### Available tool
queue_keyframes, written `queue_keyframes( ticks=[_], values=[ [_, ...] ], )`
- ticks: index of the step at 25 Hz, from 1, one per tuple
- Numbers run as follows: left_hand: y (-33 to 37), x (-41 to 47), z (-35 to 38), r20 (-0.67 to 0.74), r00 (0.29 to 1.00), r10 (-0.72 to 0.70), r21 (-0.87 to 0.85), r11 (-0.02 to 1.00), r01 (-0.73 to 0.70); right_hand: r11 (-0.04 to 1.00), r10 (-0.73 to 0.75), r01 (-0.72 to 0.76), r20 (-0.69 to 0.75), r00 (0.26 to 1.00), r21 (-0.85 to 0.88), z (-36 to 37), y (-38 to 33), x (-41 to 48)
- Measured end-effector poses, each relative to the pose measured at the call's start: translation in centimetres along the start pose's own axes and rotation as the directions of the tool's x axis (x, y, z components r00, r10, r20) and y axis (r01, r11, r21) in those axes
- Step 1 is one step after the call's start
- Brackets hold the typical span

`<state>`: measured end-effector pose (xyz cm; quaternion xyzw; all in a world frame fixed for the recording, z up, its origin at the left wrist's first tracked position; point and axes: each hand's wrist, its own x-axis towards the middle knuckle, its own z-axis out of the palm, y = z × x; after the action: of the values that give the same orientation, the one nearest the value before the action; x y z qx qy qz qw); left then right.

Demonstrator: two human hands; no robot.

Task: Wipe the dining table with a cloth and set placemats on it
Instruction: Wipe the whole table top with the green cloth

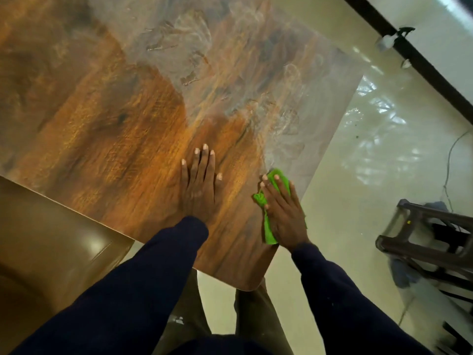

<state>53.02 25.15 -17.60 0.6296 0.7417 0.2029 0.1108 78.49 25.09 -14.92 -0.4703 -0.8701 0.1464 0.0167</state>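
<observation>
The brown wood-grain dining table point(107, 129) fills most of the view, with wet smear marks across its far right part. My right hand point(284, 211) lies flat with straight fingers on a bright green cloth point(270, 231), pressing it onto the table near the right edge and the near corner. Green cloth shows beyond the fingertips and under the palm. My left hand point(198, 185) rests flat on the bare tabletop to the left of the cloth, fingers straight and spread. No placemat is in view.
A brown chair point(51, 242) stands against the table's near left side. Glossy pale floor point(358, 201) lies to the right. A dark stool point(430, 242) with blue fabric stands at the right, near a thin cable. A black rail point(422, 62) crosses the top right.
</observation>
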Motion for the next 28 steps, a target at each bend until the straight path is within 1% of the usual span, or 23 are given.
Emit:
queue_keyframes(
  ticks=[2, 3, 4, 5, 6, 7, 9, 10, 12, 13, 14, 15, 17, 18, 20, 21, 22, 24, 26, 28],
  values=[
    [1.0, 0.5, 0.9, 0.029, 0.997, -0.065, 0.065, 0.996, 0.063, 0.987, 0.163, -0.162, -0.049, 0.985, 0.009, -0.9, 4.0, 4.4],
    [1.9, 0.5, 1.3, 0.049, 0.998, -0.05, 0.094, 0.995, 0.045, 0.963, 0.27, -0.269, -0.057, 0.961, 0.016, -1.2, 5.1, 7.4],
    [2.1, 0.4, 1.6, 0.055, 0.998, -0.031, 0.108, 0.994, 0.025, 0.944, 0.329, -0.331, -0.097, 0.939, -0.001, -1.4, 5.4, 10.3],
    [1.6, 0.4, 1.5, 0.071, 0.997, -0.012, 0.109, 0.994, 0.005, 0.936, 0.346, -0.351, -0.114, 0.931, -0.02, -1.5, 5.2, 13.0],
    [1.2, 0.2, 1.7, 0.06, 0.998, 0.0, 0.124, 0.992, -0.007, 0.946, 0.319, -0.323, -0.118, 0.94, -0.013, -1.3, 5.0, 14.7],
    [1.2, 0.2, 1.5, 0.056, 0.998, -0.015, 0.137, 0.991, 0.007, 0.967, 0.252, -0.253, -0.098, 0.963, 0.005, -1.0, 4.3, 15.5],
    [1.7, 0.3, 1.3, 0.063, 0.998, -0.005, 0.157, 0.988, -0.005, 0.997, 0.054, -0.056, -0.045, 0.998, -0.05, 0.0, 2.0, 14.0],
    [1.9, 0.4, 1.4, 0.07, 0.997, 0.014, 0.165, 0.986, -0.026, 0.997, -0.046, 0.047, 0.02, 0.999, -0.065, 0.3, 1.2, 11.7],
    [2.0, 0.5, 1.4, 0.068, 0.997, 0.042, 0.161, 0.986, -0.052, 0.974, -0.21, 0.218, 0.125, 0.97, -0.062, 0.1, 2.3, 6.7],
    [1.9, 0.5, 1.4, 0.064, 0.997, 0.044, 0.164, 0.985, -0.054, 0.964, -0.253, 0.262, 0.128, 0.959, -0.056, -0.1, 3.8, 4.8],
    [1.7, 0.4, 1.4, 0.056, 0.998, 0.042, 0.169, 0.984, -0.051, 0.965, -0.25, 0.257, 0.113, 0.962, -0.052, -0.5, 5.7, 3.7],
    [1.7, 0.4, 1.4, 0.054, 0.998, 0.033, 0.178, 0.983, -0.043, 0.976, -0.208, 0.212, 0.076, 0.975, -0.048, -1.1, 7.9, 3.4],
    [1.9, 0.3, 1.6, 0.048, 0.998, 0.029, 0.202, 0.979, -0.038, 0.996, -0.071, 0.071, -0.004, 0.997, -0.063, -2.0, 10.9, 5.1],
    [1.9, 0.3, 1.7, 0.053, 0.998, 0.022, 0.198, 0.98, -0.032, 0.998, 0.005, -0.006, -0.024, 1.0, -0.065, -2.3, 11.4, 6.9],
    [1.7, 0.3, 1.6, 0.062, 0.998, 0.019, 0.183, 0.983, -0.03, 0.989, 0.139, -0.142, -0.076, 0.987, -0.041, -2.4, 10.1, 10.6],
    [1.6, 0.2, 1.5, 0.06, 0.998, 0.02, 0.187, 0.982, -0.031, 0.984, 0.17, -0.174, -0.092, 0.981, -0.036, -1.9, 8.6, 11.8],
    [1.5, 0.1, 1.5, 0.058, 0.998, 0.02, 0.196, 0.98, -0.031, 0.986, 0.159, -0.162, -0.082, 0.984, -0.029, -1.1, 7.1, 12.2],
    [1.7, 0.3, 1.6, 0.052, 0.998, 0.02, 0.192, 0.981, -0.029, 0.998, 0.053, -0.054, -0.04, 0.998, -0.029, 0.5, 3.6, 10.4],
    [1.7, 0.3, 1.6, 0.052, 0.999, 0.015, 0.178, 0.984, -0.025, 0.996, -0.08, 0.082, 0.046, 0.996, -0.041, 1.5, 0.8, 5.6],
    [1.8, 0.3, 1.7, 0.047, 0.999, 0.014, 0.164, 0.986, -0.022, 0.977, -0.209, 0.212, 0.085, 0.974, -0.029, 1.8, 0.9, 1.0]
  ],
)
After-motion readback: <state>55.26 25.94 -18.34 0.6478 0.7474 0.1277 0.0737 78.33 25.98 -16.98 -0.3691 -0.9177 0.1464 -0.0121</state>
